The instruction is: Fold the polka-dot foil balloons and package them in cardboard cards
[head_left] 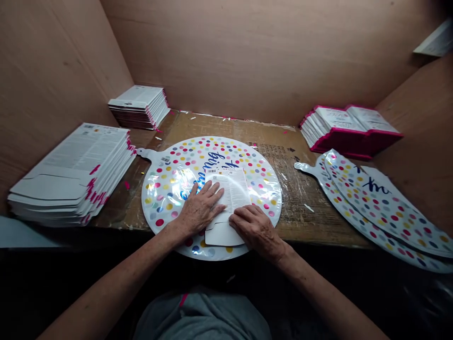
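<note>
A round foil balloon (pixel 159 189) with coloured dots and blue lettering lies flat in front of me, its tail pointing left. On top of it rests a white printed card sleeve (pixel 221 236) with a flap at its near end. My left hand (pixel 201 208) lies on the sleeve's left side, fingers stretched out and pressing flat. Along the right edge of the sleeve, my right hand (pixel 256 229) has its fingers curled and closed on that edge; the fingertips are partly hidden.
Stacks of white card sleeves stand at the left, one near (pixel 71 165) and one farther back (pixel 139 104). Pink-edged filled packs (pixel 350 127) sit at the back right. More dotted balloons (pixel 382 203) overhang the table's front right edge. Wooden panels (pixel 247 56) enclose the cardboard-covered table (pixel 297 222).
</note>
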